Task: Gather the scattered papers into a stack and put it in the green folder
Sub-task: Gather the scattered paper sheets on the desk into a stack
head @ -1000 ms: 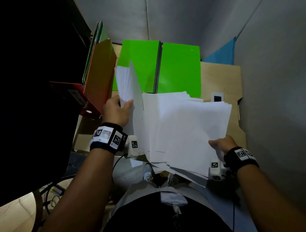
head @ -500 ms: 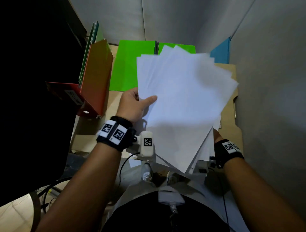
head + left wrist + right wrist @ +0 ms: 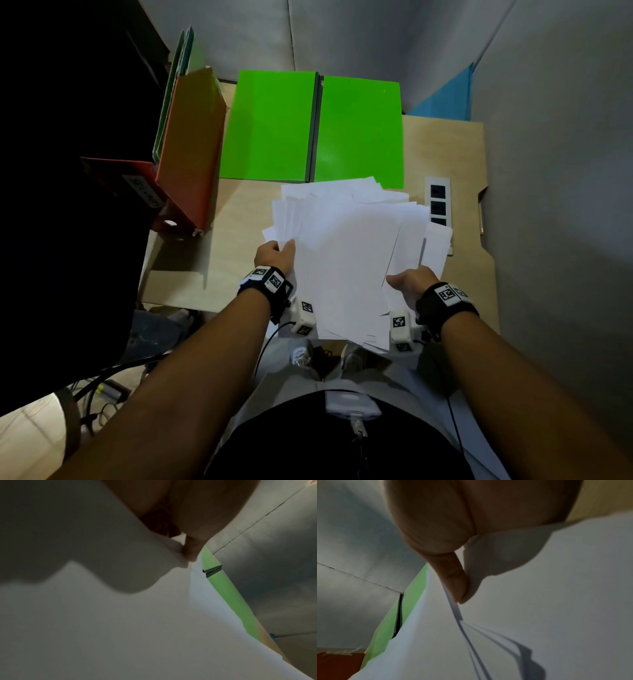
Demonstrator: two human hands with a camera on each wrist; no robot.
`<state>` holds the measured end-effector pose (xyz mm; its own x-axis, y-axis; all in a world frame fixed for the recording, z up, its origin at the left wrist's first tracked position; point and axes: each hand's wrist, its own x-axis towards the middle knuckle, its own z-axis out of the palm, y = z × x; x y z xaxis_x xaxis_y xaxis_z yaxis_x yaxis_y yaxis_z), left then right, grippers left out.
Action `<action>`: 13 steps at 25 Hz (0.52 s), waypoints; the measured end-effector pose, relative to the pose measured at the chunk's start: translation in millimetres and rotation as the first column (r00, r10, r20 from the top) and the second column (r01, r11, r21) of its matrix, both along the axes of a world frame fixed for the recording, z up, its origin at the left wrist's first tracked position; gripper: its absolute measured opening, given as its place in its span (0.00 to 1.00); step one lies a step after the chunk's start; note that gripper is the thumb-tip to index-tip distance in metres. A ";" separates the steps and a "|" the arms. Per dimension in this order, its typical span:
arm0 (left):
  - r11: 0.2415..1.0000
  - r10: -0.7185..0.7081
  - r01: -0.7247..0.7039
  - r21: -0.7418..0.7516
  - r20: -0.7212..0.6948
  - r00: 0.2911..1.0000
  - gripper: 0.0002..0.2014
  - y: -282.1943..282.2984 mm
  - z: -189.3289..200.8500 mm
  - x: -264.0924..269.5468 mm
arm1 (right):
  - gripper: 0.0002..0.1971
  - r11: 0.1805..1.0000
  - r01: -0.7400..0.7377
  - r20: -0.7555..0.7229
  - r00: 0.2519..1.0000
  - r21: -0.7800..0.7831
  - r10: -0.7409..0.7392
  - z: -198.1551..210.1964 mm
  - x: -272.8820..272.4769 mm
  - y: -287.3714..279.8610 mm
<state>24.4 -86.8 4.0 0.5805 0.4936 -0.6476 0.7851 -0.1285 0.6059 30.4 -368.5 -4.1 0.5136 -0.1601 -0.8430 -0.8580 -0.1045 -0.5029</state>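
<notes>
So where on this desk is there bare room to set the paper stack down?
Bare wood lies between the orange binder and the papers, in front of the green folder. A second strip runs right of the folder, behind the socket strip. The open folder itself lies bare. The middle and right front are crowded: papers, left hand, right hand.

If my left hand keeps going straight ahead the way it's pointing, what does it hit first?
Probably the green folder, lying open beyond the left hand, which holds the papers. Bare desk lies between; depth is unclear.
</notes>
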 end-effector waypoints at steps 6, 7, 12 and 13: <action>0.967 -0.225 0.233 0.103 -0.081 0.971 0.20 -3.5 -7.7 -4.6 | 0.43 0.999 -0.023 0.050 0.998 -0.038 0.025 -15.6 7.0 -0.9; 0.964 -0.235 0.243 0.106 -0.075 0.969 0.25 -6.2 -6.9 -6.1 | 0.51 0.999 -0.009 0.035 0.999 -0.045 0.011 -7.8 6.5 4.0; 0.972 -0.215 0.219 0.088 -0.055 0.975 0.30 -22.2 -3.9 -10.4 | 0.70 1.000 0.000 -0.018 1.000 0.030 0.000 21.1 0.2 17.5; 0.968 -0.231 0.234 0.089 -0.046 0.972 0.30 -25.1 -4.0 -10.1 | 0.65 0.999 -0.010 -0.022 1.000 0.043 0.010 22.6 -1.0 17.6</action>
<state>14.3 -111.9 0.0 0.6640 0.4067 -0.6274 0.7477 -0.3645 0.5551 29.4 -350.9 18.5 0.4964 -0.1188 -0.8599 -0.8678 -0.0920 -0.4882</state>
